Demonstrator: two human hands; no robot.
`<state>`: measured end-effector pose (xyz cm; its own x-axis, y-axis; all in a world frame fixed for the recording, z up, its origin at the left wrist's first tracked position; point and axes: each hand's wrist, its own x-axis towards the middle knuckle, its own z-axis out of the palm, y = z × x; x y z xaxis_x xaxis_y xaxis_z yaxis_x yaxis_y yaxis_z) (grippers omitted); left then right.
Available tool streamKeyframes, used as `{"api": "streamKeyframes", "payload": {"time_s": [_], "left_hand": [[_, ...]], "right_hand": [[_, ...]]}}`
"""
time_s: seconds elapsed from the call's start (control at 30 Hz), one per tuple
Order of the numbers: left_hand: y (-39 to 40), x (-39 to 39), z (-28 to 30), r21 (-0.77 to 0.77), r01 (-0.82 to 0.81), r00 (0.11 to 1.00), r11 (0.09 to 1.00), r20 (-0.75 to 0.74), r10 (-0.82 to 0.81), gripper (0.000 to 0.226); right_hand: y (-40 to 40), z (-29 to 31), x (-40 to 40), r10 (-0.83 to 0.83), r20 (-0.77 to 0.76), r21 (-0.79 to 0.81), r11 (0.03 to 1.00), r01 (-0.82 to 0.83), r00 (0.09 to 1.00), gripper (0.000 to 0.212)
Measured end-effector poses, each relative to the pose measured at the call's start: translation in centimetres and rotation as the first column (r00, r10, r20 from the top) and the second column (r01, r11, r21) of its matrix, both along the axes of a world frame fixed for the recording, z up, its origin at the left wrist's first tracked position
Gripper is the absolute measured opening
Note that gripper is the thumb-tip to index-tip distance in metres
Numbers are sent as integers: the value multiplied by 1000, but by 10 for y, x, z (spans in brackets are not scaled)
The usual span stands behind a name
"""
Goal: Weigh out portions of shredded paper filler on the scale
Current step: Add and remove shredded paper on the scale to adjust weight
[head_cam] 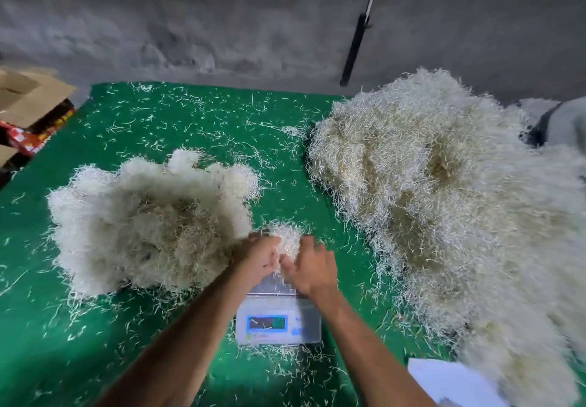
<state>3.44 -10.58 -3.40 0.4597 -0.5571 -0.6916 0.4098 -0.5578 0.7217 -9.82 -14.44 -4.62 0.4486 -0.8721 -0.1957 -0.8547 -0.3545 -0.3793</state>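
Note:
A small white scale (279, 321) with a blue display stands on the green table near its front edge. Over its metal platform my left hand (258, 256) and my right hand (309, 267) cup a small clump of shredded paper (285, 238) between them, fingers curled around it. A large pile of the same white shreds (444, 200) fills the right side of the table. A smaller pile (149, 222) lies to the left of the scale, touching my left hand.
Loose shreds lie all over the green table (196, 121). Cardboard boxes (28, 96) stand off the far left corner. A black-handled pole (355, 48) leans on the grey wall. White paper sheets (450, 381) lie at the front right.

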Motion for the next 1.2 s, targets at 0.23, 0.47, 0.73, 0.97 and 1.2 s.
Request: {"api": "streamKeyframes", "payload": {"time_s": [0.23,0.47,0.73,0.97,1.2], "left_hand": [[52,-18,14,-286,22,999,958,46,-9,31],[92,-50,29,-332,13,993,943,112,26,46],[122,-55,55,-387,-7,987,922,145,68,53],[138,-42,78,-512,-24,998,859,39,51,62],[160,-35,90,-546,155,971,823,239,-25,69]], "right_hand": [[26,29,-38,-58,160,41,998,52,985,68],[64,52,-68,-198,352,125,979,164,915,68],[95,71,-94,-245,442,195,965,174,863,76],[102,88,-94,-234,494,201,968,152,837,75],[94,97,-96,-209,551,170,976,137,808,72]]}}
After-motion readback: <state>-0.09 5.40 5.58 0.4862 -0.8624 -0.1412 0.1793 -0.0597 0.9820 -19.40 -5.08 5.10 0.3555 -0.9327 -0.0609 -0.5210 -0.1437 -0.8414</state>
